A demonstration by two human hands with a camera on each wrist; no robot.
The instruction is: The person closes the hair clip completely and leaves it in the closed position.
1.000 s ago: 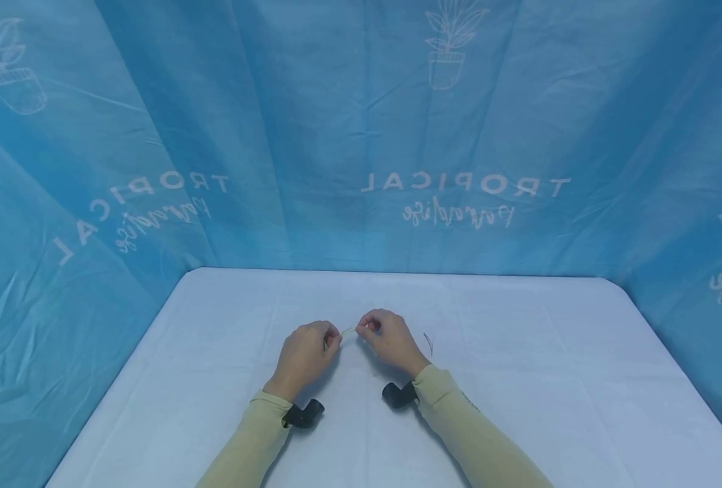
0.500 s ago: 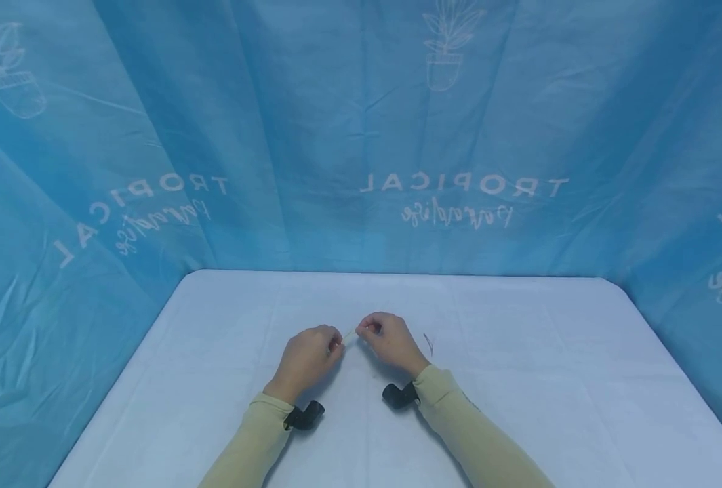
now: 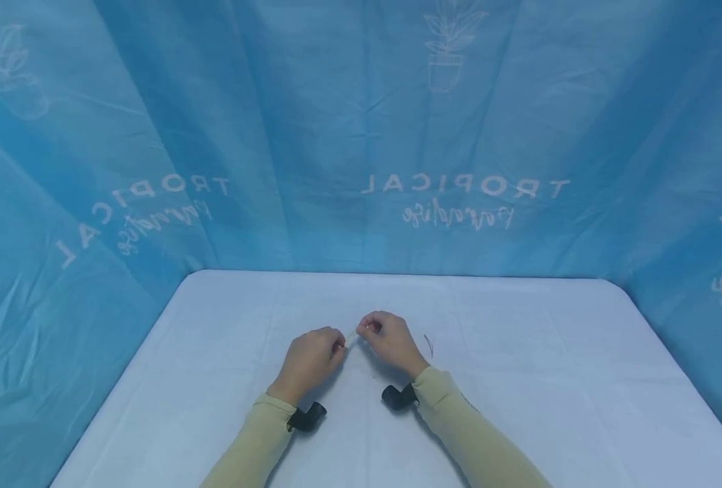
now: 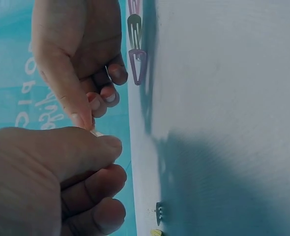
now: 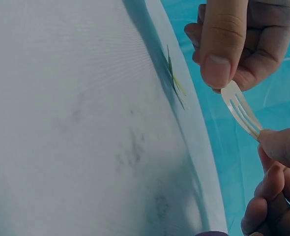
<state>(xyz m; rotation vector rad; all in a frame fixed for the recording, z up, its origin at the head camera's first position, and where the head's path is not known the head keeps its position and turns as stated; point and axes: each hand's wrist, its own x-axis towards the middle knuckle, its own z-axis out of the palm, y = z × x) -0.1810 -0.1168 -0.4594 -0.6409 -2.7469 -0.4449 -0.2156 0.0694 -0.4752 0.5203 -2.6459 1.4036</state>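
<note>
Hair clip: held above the desk, pinched at both ends.
Left hand: closed on one end.
Right hand: closed on the other.
Risk: clip could slip from such small pinches.

left hand, right hand, fingertips pinched together

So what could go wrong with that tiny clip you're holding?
The pale hair clip is pinched only at its two ends, by the right hand and the left hand, up off the table. Such a small grip could slip, and the clip might spring away. If it snaps shut, it might nip a fingertip. Bending it too far might also leave it bent.
</note>
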